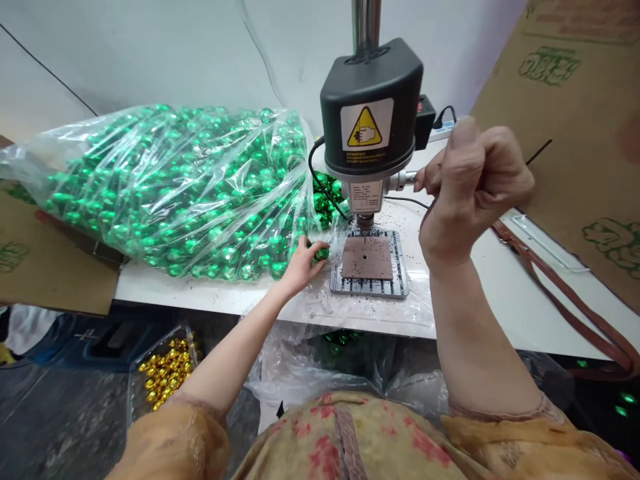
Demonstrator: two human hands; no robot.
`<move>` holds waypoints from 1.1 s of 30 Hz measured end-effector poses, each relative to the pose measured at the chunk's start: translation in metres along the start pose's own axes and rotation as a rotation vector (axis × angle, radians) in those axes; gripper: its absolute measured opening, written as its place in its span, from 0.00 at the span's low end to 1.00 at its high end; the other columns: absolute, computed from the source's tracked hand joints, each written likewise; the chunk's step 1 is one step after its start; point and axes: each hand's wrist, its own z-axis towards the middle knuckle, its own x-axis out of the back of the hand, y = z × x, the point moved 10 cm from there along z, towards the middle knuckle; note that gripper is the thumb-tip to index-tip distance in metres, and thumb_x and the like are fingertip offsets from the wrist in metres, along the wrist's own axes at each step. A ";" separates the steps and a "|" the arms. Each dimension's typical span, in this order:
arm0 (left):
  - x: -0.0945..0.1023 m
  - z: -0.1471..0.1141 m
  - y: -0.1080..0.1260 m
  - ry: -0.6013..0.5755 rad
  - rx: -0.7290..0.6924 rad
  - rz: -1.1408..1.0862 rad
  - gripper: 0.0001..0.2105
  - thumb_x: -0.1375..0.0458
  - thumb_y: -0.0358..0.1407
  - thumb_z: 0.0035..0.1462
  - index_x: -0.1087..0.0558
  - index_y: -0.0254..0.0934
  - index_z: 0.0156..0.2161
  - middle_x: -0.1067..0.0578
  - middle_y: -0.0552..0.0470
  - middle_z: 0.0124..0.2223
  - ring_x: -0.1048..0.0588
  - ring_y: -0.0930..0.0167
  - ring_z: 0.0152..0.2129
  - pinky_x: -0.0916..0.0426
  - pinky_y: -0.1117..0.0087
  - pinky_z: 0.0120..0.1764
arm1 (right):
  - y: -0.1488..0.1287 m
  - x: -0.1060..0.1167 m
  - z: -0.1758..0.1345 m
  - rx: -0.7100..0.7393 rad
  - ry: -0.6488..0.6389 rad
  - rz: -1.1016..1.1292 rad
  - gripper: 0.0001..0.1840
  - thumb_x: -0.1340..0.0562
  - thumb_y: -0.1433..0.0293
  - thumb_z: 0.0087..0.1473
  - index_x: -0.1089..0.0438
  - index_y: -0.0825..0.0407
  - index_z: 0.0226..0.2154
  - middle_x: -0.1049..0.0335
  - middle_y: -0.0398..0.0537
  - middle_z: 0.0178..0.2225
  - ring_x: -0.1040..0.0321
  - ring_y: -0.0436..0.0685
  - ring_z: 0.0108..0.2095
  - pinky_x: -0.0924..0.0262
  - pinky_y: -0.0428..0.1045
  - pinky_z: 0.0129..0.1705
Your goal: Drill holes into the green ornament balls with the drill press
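Left hand [299, 263]: green ball [323, 254] pinched between fingers [317, 246], near metal base [370, 289].

I see the green balls [200, 193] gleaming like metallised plastic, faceted and mirror-bright, beneath a thin, clear, wrinkled plastic bag [30, 153]. On my remote feed the drill housing [370, 87] reads as smooth black plastic with a soft sheen, its column [367, 27] as polished metal, its grooved base plate [370, 291] as duller grey metal, gritty with crumbs. I make out matt brown cardboard [595, 127], a smooth white surface [175, 283], a leathery brown strap [555, 287] and shiny gold balls [170, 367].
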 end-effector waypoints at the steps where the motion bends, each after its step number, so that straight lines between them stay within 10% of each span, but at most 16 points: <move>1: 0.011 0.000 -0.001 0.096 0.017 -0.041 0.14 0.35 0.34 0.58 0.25 0.42 0.50 0.35 0.48 0.46 0.27 0.65 0.41 0.28 0.63 0.46 | -0.001 0.000 0.000 0.006 -0.002 0.012 0.25 0.38 0.57 0.60 0.50 0.48 0.21 0.53 0.32 0.16 0.49 0.43 0.16 0.54 0.48 0.22; 6: 0.050 -0.019 0.001 0.532 0.162 -0.505 0.21 0.33 0.46 0.58 0.32 0.42 0.51 0.28 0.51 0.41 0.26 0.70 0.37 0.27 0.68 0.41 | -0.003 -0.002 -0.002 -0.001 -0.022 -0.038 0.24 0.40 0.59 0.62 0.51 0.48 0.21 0.55 0.34 0.17 0.49 0.44 0.17 0.50 0.48 0.23; 14: -0.030 -0.009 0.033 0.151 0.409 -1.405 0.22 0.39 0.51 0.62 0.33 0.44 0.55 0.22 0.48 0.48 0.20 0.67 0.40 0.22 0.60 0.45 | -0.003 0.000 -0.004 -0.030 -0.015 -0.078 0.25 0.41 0.58 0.62 0.51 0.48 0.20 0.52 0.34 0.17 0.48 0.44 0.18 0.47 0.49 0.24; 33: -0.050 0.012 0.030 0.179 0.132 -0.815 0.28 0.30 0.48 0.53 0.28 0.39 0.56 0.23 0.43 0.54 0.24 0.61 0.50 0.30 0.58 0.54 | -0.010 -0.003 -0.005 0.032 -0.070 0.003 0.24 0.41 0.62 0.63 0.52 0.49 0.21 0.53 0.35 0.18 0.44 0.42 0.19 0.51 0.47 0.24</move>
